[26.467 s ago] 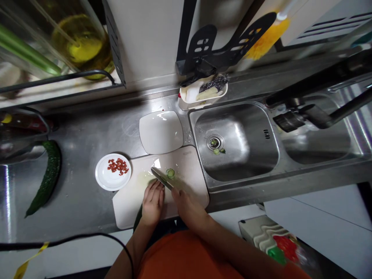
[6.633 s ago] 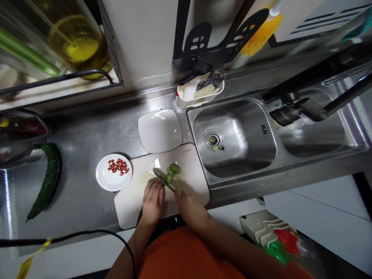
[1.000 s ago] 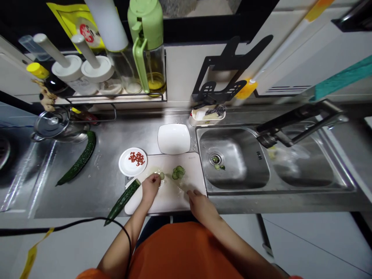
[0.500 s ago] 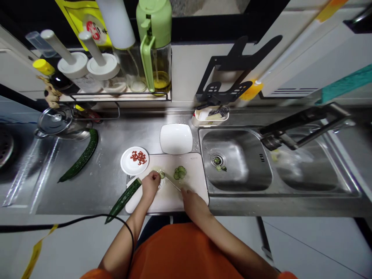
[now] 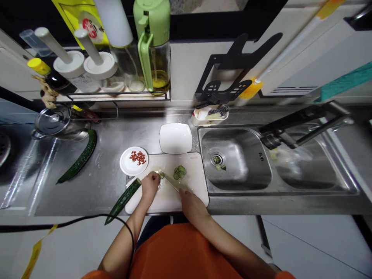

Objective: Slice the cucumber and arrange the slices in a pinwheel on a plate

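Note:
My left hand (image 5: 150, 186) is closed over the white cutting board (image 5: 165, 201), its fingertips at a small pale-green cucumber piece (image 5: 161, 175), most of which they hide. My right hand (image 5: 193, 205) grips a knife (image 5: 172, 184), whose thin blade slants up and left to that piece. Beside the blade, on the right, lies a small pile of cucumber slices (image 5: 179, 172). A cut length of dark green cucumber (image 5: 124, 199) rests over the board's left edge, its cut face close to my left wrist.
Behind the board are a plate of diced red bits (image 5: 128, 161) and a white square dish (image 5: 176, 138). A whole cucumber (image 5: 81, 161) lies on the left. The sink (image 5: 241, 162) with its tap (image 5: 293, 126) is at right. A black cable (image 5: 87, 217) crosses my left forearm.
The view has shifted slightly. My right hand and the knife have moved a little to the left; my left hand stays at the cucumber piece.

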`<state>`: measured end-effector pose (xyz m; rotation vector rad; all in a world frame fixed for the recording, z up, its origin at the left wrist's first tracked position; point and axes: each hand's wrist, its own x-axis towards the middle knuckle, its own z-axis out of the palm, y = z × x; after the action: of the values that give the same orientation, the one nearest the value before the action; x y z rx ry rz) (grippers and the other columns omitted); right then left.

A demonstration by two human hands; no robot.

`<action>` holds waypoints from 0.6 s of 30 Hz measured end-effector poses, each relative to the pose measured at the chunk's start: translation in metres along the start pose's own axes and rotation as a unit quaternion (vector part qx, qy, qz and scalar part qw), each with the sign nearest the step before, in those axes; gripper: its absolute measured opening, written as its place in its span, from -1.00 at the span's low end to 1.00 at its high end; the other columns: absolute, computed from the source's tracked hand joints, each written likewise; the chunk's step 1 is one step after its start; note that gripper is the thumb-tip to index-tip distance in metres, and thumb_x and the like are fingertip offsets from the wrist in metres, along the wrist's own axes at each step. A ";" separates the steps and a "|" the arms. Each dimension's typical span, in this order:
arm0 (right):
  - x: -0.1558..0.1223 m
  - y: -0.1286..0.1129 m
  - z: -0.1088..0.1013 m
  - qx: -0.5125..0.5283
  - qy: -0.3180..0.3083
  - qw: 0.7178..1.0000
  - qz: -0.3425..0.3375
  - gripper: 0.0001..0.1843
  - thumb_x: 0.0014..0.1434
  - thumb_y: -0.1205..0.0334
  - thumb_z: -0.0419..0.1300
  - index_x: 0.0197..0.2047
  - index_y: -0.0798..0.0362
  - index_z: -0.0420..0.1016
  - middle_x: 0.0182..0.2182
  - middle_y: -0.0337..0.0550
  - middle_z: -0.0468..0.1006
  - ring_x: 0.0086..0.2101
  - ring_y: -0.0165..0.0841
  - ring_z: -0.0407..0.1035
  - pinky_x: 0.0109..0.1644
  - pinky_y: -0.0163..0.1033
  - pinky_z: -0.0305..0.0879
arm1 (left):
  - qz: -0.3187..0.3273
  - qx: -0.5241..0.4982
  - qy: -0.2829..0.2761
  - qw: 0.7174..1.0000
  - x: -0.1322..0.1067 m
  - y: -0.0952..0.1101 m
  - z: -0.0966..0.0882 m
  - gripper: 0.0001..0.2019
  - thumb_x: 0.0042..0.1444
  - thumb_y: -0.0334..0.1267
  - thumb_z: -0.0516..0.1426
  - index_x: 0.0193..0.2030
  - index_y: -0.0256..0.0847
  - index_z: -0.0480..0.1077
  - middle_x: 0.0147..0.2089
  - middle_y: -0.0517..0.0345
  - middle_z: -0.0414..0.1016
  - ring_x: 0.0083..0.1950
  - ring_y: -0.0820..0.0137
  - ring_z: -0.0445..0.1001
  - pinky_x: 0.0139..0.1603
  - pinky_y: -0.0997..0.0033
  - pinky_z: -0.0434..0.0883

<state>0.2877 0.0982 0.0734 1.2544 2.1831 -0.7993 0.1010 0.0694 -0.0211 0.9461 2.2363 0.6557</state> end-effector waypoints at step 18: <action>-0.003 -0.001 -0.001 0.019 -0.023 0.999 0.020 -0.56 0.20 0.55 -0.19 0.01 0.12 0.36 -0.16 0.07 0.53 -0.14 -0.23 0.45 -0.17 -0.25 0.28 | -0.002 0.005 -0.001 1.000 0.001 -0.002 0.001 -0.79 0.04 -0.18 0.04 -0.44 -0.18 0.46 -0.49 0.19 0.50 -0.44 0.43 0.41 -0.36 0.50 0.21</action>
<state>0.2878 0.0965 0.0767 1.2828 2.1091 -0.8476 0.1001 0.0695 -0.0234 0.9471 2.2404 0.6426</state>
